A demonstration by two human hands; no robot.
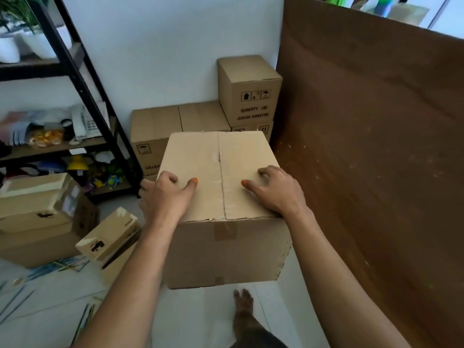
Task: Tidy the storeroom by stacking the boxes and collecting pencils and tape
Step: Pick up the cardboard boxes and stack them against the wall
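Note:
I hold a plain cardboard box (218, 167) in front of me, above the white floor, its taped top flaps closed. My left hand (165, 194) grips its near left top edge, thumb flat on the lid and fingers curled over the side. My right hand (273, 189) grips the top near the right edge, fingers bent. Behind it, printed brown boxes stand against the wall: two low ones (155, 131) (203, 116) and a taller one (248, 89) stacked in the corner. Blue and green pencils (62, 266) lie scattered on the floor at the left.
A black metal shelf unit (82, 84) with clutter stands at the left. Pale boxes (37, 204) and a small tilted box (108, 234) sit on the floor below it. A large brown board (376, 146) leans along the right. My bare foot (243, 307) is under the held box.

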